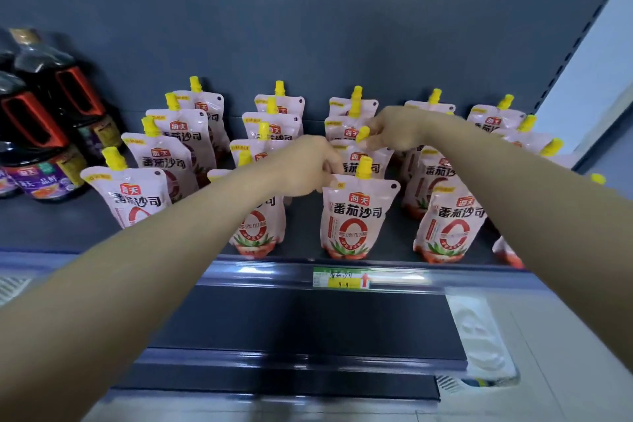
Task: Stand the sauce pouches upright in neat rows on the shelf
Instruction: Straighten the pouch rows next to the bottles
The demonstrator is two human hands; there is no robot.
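Several pink sauce pouches with yellow caps stand upright in rows on the dark shelf [61, 226]. In the middle row, the second pouch from the front [358, 161] is held by both hands. My left hand [305, 164] grips its upper left edge with curled fingers. My right hand [394, 128] pinches it at the top right, by the yellow cap [363, 134]. The front pouch of that row [356, 216] stands just before it, untouched. My left forearm hides parts of the second row's front pouch [257, 229].
Dark sauce bottles [44, 120] with red handles stand at the shelf's left end. A green and yellow price tag [340, 278] sits on the shelf's front rail. Lower dark shelves show below. A pale wall and the shelf's upright bound the right side.
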